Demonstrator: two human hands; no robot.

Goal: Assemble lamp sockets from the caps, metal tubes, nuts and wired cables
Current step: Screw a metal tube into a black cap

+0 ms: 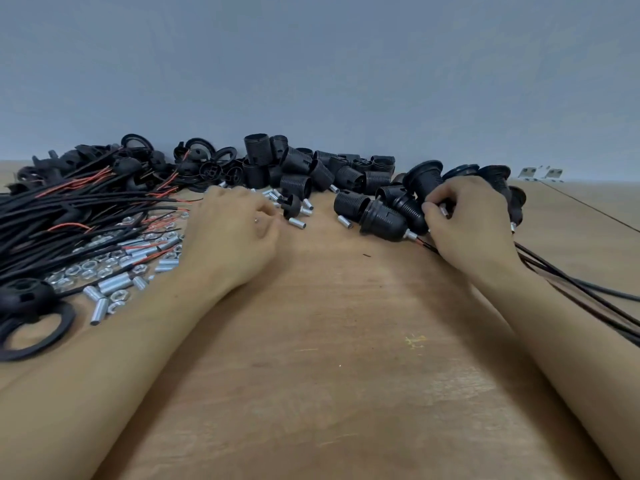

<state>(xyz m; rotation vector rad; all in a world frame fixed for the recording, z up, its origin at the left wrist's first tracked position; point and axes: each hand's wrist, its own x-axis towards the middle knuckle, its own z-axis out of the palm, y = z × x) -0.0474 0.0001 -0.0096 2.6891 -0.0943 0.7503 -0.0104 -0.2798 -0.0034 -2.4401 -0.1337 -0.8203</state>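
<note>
Bare brown wooden tabletop [329, 341] lies open between the forearms; tangled black-and-red cables [69, 209] and silver nuts [97, 265] crowd the left, black ribbed plastic sockets [311, 171] the back

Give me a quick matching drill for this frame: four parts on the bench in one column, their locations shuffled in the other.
Things:
1. hex nuts
2. threaded socket bodies
3. wired sockets
4. large black ring

Places:
A. piled at the back centre, against the wall
B. near left edge of the table, closest to the camera
C. at the right hand, cables trailing off to the right
D. scattered among metal tubes beside the left forearm

Pairs: 1-D, 2-A, 3-C, 4-B
</note>
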